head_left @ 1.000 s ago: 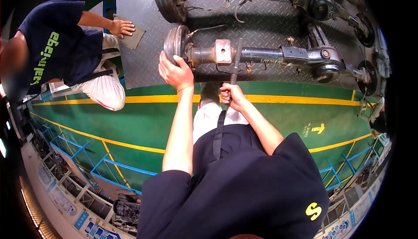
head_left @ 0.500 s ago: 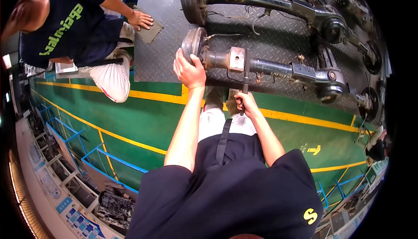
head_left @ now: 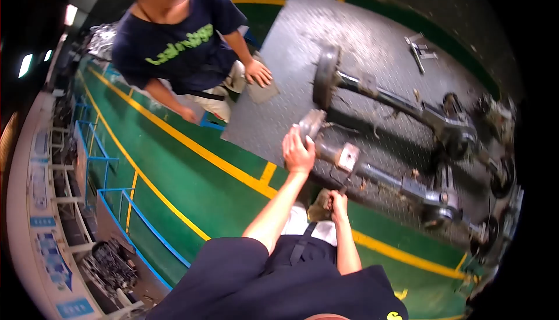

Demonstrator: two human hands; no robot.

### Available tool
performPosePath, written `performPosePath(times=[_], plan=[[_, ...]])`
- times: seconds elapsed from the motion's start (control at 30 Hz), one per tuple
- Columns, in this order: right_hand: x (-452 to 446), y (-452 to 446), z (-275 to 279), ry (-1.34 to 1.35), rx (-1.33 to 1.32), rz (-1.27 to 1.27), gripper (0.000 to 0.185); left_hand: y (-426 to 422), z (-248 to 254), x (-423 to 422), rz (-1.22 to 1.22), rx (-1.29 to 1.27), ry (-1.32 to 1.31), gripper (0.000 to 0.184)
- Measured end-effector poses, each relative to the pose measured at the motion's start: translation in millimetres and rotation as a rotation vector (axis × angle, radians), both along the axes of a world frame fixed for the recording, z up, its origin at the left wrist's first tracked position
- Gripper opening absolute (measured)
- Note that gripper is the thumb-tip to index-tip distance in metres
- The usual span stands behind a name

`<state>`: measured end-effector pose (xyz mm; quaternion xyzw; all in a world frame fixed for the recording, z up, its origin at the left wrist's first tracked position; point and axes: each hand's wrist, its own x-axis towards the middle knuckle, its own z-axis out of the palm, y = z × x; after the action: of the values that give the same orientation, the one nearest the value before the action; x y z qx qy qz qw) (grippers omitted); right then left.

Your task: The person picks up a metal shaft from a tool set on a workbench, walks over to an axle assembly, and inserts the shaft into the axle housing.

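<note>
1. The left hand (head_left: 299,152) lies at the centre of the frame, its grip open with fingers spread against the near drum (head_left: 311,123), which is blurred.
2. The right hand (head_left: 338,205), below and to the right, has its grip curled closed around a dark bar (head_left: 343,190); most of the bar is hidden or too blurred to follow.
3. The near axle (head_left: 378,177) runs from that drum toward the lower right of the frame, over the grey tread-plate counter (head_left: 273,116). A pale block (head_left: 348,157) with a hole sits on its tube.
4. Just beyond, the far axle (head_left: 387,96) lies roughly alongside, its dark far drum (head_left: 326,78) standing on edge.
5. At the upper left, a co-worker (head_left: 180,46) in a dark shirt rests one palm on a flat grey piece (head_left: 265,90) at the counter's edge.
6. Metal tools (head_left: 417,55) lie at the counter's upper right.
7. The green floor (head_left: 169,168) has yellow lines; a blue railing (head_left: 145,221) stands at the lower left.
</note>
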<state>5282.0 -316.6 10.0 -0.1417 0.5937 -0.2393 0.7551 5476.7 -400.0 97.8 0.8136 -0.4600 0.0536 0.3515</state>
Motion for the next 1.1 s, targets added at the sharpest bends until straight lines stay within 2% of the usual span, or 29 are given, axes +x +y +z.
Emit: performPosePath(times=[0.2,0.27,0.3,0.37,0.43,0.6,0.7,0.8,0.93,1.0,1.1], plan=[[14.6,-1.8,15.4,0.009,0.068,-0.054,0.02,0.6,0.2,-0.6,0.006,0.02,0.032,0.045],[15.6,-3.3,22.7,-0.434,0.247,-0.152,0.025,1.4,0.5,1.2,0.007,0.016,0.029,0.045],[16.0,-3.9,25.0,-0.503,0.214,-0.126,0.029,0.4,-1.1,0.6,0.003,0.013,0.031,0.045],[12.8,-5.2,21.9,-0.514,0.212,-0.113,0.027,0.5,0.2,1.2,-0.013,0.015,0.04,0.044],[11.1,-4.9,32.7,-0.323,0.121,-0.097,0.029,-0.6,-0.4,-1.3,-0.006,-0.015,0.014,0.043],[6.9,-13.9,79.0,-0.877,0.336,-0.338,0.031,-2.7,1.8,-3.0,-0.013,-0.001,0.017,0.041],[7.5,-3.8,88.0,-0.869,0.232,-0.233,0.023,-3.1,-0.6,-1.8,-0.019,0.002,0.02,0.041],[10.7,6.4,74.4,-0.383,0.128,-0.06,0.016,-2.2,-2.2,-0.4,-0.023,0.023,0.019,0.041],[14.0,7.0,68.3,-0.122,0.09,0.103,0.016,-2.6,1.3,-1.6,-0.023,0.029,0.032,0.041],[19.7,7.3,73.1,-0.016,0.031,0.095,0.016,-1.6,0.7,-0.8,-0.028,0.033,0.042,0.041],[15.9,3.1,78.4,0.15,-0.162,0.135,0.018,-2.9,-2.3,-0.7,-0.021,0.026,0.041,0.041]])
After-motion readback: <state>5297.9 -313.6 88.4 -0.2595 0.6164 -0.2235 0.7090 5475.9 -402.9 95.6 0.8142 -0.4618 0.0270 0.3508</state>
